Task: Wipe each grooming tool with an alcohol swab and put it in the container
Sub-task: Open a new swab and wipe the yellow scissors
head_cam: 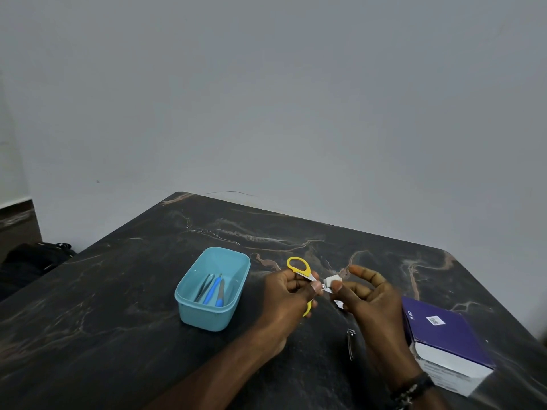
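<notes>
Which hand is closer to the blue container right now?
Left. The left hand holds scissors just right of the blue container; the right hand is farther right.

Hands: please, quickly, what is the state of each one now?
Left hand: closed, holding the yellow scissors.
Right hand: closed, pinching the white swab against the scissors' blade.

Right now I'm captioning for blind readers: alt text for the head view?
Left hand holds yellow scissors while right hand wipes the blades with a swab. Blue container with tools sits left, purple box right.
</notes>
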A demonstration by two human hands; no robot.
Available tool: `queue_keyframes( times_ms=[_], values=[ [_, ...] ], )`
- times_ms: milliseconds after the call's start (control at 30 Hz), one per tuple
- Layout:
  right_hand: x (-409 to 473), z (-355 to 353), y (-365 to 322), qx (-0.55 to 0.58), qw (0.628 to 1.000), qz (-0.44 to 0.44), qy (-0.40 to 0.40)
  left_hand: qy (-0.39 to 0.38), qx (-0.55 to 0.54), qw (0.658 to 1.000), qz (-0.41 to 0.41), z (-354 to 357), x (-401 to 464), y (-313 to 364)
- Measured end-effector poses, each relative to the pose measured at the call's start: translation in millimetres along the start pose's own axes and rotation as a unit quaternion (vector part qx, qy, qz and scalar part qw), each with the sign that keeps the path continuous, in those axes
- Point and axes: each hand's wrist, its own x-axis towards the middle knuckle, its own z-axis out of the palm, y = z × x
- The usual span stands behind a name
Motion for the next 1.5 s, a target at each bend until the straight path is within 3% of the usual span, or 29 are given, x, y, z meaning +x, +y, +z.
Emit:
queue_keyframes(
  times_ms=[133,267,467,667,900,1133,1300,1367,1500],
  values=[
    [0,0,-2,0.021,0.999,0.024,-0.027,-0.003,0.022,1.000,0.006,0,1,-2],
    [4,-4,-5,0.067,0.997,0.030,0.015,0.000,0.015,1.000,0.014,-1,3,-2],
    [-1,1,-1,0.027,0.998,0.025,-0.044,0.004,0.043,0.999,0.019,-2,5,-7],
    [5,-3,-1,0.062,0.998,0.024,-0.003,-0.003,0.021,1.000,0.024,-1,5,-6],
    [1,0,1,0.012,0.998,0.020,-0.056,-0.010,0.033,0.999,0.003,-4,7,-7],
    [4,-2,2,0.154,0.986,0.057,0.023,-0.074,-0.167,0.980,-0.081,-3,5,-1],
    [4,3,8,0.215,0.970,0.110,0.014,-0.121,-0.119,0.983,-0.073,3,-3,-9],
    [2,6,7,0.224,0.967,0.119,0.005,-0.112,-0.103,0.987,-0.057,6,-4,-12],
    [-2,11,8,0.204,0.972,0.113,0.001,-0.021,-0.094,0.995,-0.029,7,-2,-12]
  ],
)
